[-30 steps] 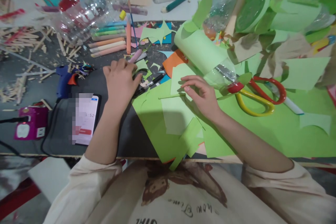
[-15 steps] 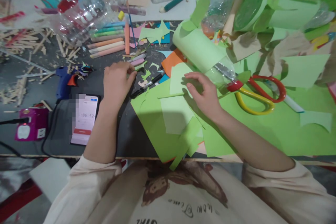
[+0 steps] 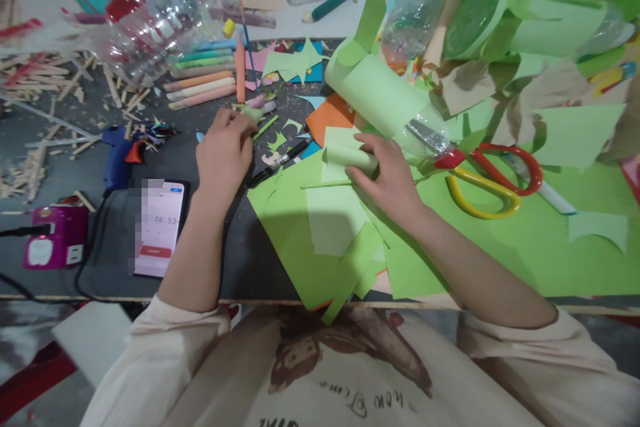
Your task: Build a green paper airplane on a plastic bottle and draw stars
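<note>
My right hand (image 3: pixel 387 173) has its fingers and thumb closed on a pale green paper (image 3: pixel 343 155), whose near edge is curled into a loose roll. Below it, a thin green strip (image 3: pixel 325 184) lies across a second pale sheet (image 3: pixel 336 220) and a brighter green sheet (image 3: pixel 287 227). My left hand (image 3: pixel 225 147) rests on the dark table with its fingers bent; what they hold, if anything, is hidden. Just right of its fingertips are a slim green stick (image 3: pixel 266 127) and some pastel pieces (image 3: pixel 260 105).
A bottle wrapped in light green paper (image 3: pixel 385 93) lies beyond my right hand, beside red-and-yellow-handled scissors (image 3: pixel 485 193). Left are a blue glue gun (image 3: pixel 116 157), a phone (image 3: pixel 161 227) and a purple box (image 3: pixel 56 237). Clear bottles (image 3: pixel 165 33) and colored sticks (image 3: pixel 203 87) stand farther back.
The pale paper under my right hand, flat before, is now curled up between the fingers. My left hand has shifted slightly up and left, exposing more of the slim green stick.
</note>
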Available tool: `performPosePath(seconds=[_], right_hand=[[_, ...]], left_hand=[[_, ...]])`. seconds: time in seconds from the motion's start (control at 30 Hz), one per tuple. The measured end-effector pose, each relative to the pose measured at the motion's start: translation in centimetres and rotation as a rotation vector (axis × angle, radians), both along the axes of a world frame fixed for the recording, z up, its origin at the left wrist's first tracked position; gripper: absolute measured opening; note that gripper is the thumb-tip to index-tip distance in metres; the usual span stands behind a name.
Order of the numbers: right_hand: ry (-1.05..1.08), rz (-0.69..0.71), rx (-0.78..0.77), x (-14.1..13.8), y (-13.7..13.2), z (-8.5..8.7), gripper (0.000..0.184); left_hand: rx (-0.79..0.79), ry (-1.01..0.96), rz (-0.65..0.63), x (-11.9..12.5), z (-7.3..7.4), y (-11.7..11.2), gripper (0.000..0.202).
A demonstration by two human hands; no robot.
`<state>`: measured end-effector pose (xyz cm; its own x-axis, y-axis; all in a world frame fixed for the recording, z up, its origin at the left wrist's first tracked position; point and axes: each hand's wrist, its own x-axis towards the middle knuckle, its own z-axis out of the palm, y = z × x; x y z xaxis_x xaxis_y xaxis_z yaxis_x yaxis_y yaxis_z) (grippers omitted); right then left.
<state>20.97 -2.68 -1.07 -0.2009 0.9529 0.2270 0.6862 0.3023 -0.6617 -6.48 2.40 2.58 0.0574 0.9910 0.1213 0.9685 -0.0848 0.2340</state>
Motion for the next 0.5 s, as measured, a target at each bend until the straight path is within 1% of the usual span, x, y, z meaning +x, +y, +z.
performPosePath(seconds=[0.07,0.1,0.13,0.2,0.3,0.37,0.4,0.47,0.5], right_hand=[[0.095,-0.043,-0.018,0.1,-0.1,0.0,0.047],[0.147,-0.058,-0.016,0.1,-0.1,-0.1,0.05],[0.196,-0.068,-0.002,0.2,-0.1,-0.2,0.054],[0.265,-0.089,0.067,0.3,0.0,-0.4,0.055],[0.32,-0.176,0.212,0.6,0.1,-0.6,0.047],[0.37,-0.234,0.252,0.7,0.1,-0.8,0.042],[0.404,-0.253,0.244,0.7,0.0,-1.0,0.041],[0.47,-0.27,0.184,0.4,0.0,-1.4,0.041],[0.501,-0.274,0.151,0.2,-0.1,-1.6,0.041]], left_hand=[[-0.011,-0.008,0.0,0.1,-0.1,-0.1,0.009],[-0.004,-0.014,-0.005,0.0,-0.3,-0.1,0.008],[0.003,-0.013,-0.016,-0.1,-0.5,0.0,0.011],[0.008,0.003,-0.051,-0.5,-1.1,0.2,0.018],[0.018,0.01,-0.09,-0.9,-1.7,0.5,0.023],[0.074,0.006,-0.094,-1.0,-1.7,0.6,0.026],[0.121,0.004,-0.094,-0.9,-1.5,0.5,0.028],[0.232,-0.01,-0.133,-0.3,-1.0,0.0,0.033],[0.289,-0.031,-0.183,0.2,-0.7,-0.4,0.035]])
